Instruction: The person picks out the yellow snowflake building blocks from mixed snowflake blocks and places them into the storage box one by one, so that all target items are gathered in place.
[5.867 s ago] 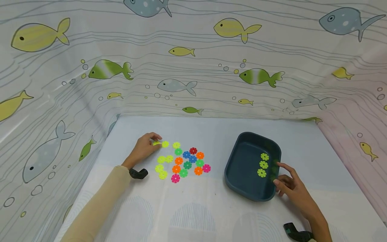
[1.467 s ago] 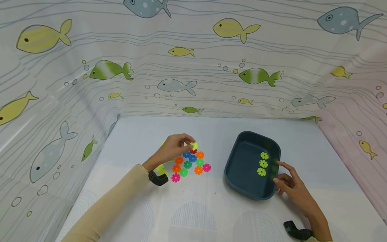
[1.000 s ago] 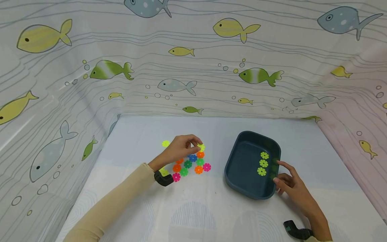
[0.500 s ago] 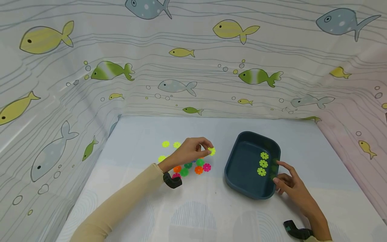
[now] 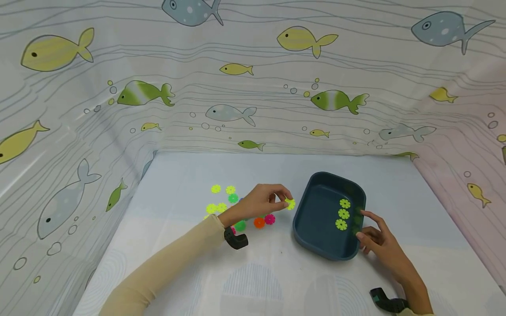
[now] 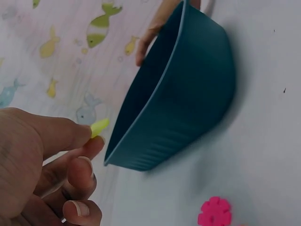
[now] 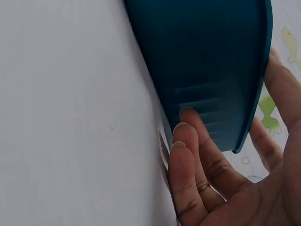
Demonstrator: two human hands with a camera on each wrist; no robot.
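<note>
My left hand [image 5: 265, 202] pinches a yellow notched plastic disc [image 5: 290, 204] between thumb and fingertips, just left of a dark blue tray [image 5: 316, 232]. Seen from the left wrist, the held disc [image 6: 99, 126] is edge-on beside the tray's near rim. On the right, my right hand [image 5: 381, 248] holds the tray's right side by thumb and index finger at the rim. Its other fingers lie along the outer wall in the right wrist view. Three yellow discs [image 5: 344, 214] form a row inside the tray, near its right wall.
Loose discs lie left of the tray, partly hidden behind the left forearm: yellow ones [image 5: 216, 208], an orange one [image 5: 259, 223], a pink one [image 5: 270, 219] and green ones [image 5: 240, 226]. A fish-patterned curtain [image 5: 276, 87] rises behind the white table [image 5: 253, 263].
Having picked a yellow disc from the far left of the group, my left hand has carried it rightward over the other discs to the tray's left side. The right hand stays at the tray.
</note>
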